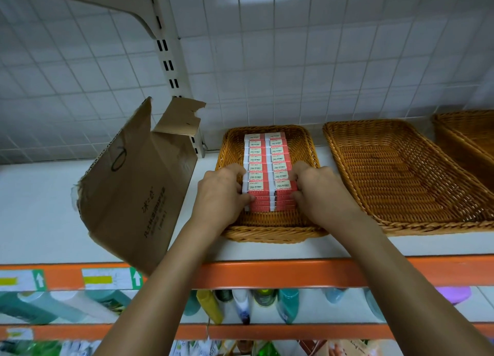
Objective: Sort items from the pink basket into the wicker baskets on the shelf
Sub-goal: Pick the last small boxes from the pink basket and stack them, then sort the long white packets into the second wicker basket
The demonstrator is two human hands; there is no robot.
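Spanning the view, a white shelf [40,208] with an orange front rail [267,274] carried the stock. Backing: white wire grid panel [294,61]; slotted upright post [171,69] at far left-centre. Rail fittings: two price labels [107,278] with green arrow marks, left portion.

Item, left: one torn cardboard box [133,184], flaps open, tilted and overhanging the near edge.

Item, centre: first wicker basket [275,234], holding red-and-white boxes [267,165] marked "2B", apparently pencil cartons, laid in two columns running near to far.

Items, right: second wicker basket [401,181], just beside the first; third wicker basket [470,136], partly cut off at the far right edge.

Lower tier: a row of bottles [240,305], too blurred to identify.

Left hand [222,192]: fingers curled against the left side of the near stack, thumb on its near face, grasping the boxes. Right hand [318,190]: mirrored on the right side, likewise grasping. The near stack sat between both hands, inside the first basket, short of its near rim.
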